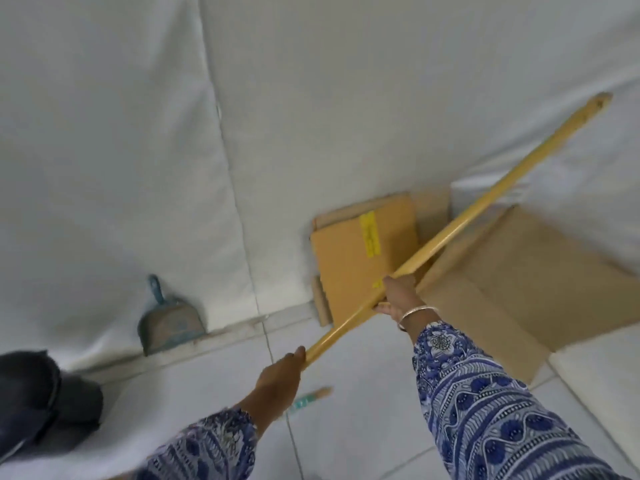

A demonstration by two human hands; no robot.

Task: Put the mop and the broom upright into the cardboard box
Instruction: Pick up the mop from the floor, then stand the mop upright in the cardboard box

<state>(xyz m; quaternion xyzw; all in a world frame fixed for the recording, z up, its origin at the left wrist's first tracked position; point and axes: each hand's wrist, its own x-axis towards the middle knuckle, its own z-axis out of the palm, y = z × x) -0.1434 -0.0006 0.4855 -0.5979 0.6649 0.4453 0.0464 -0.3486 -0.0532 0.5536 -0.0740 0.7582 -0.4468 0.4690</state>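
A long yellow wooden handle [485, 206] runs slantwise from lower left to upper right, its tip near the white wall. My left hand [280, 379] grips its lower end and my right hand [398, 299] grips it higher up. The head of this tool is hidden, so I cannot tell whether it is the mop or the broom. Behind the handle stands the cardboard box [360, 258] against the wall, open at the top, with yellow tape on its left flap. A second stick end with green-white wrapping [310, 398] lies on the floor beneath my left hand.
A grey-blue dustpan [169, 323] leans against the white wall at the left. A dark bag or cloth [41, 396] sits at the lower left. A large cardboard flap [519, 289] spreads over the tiled floor at the right.
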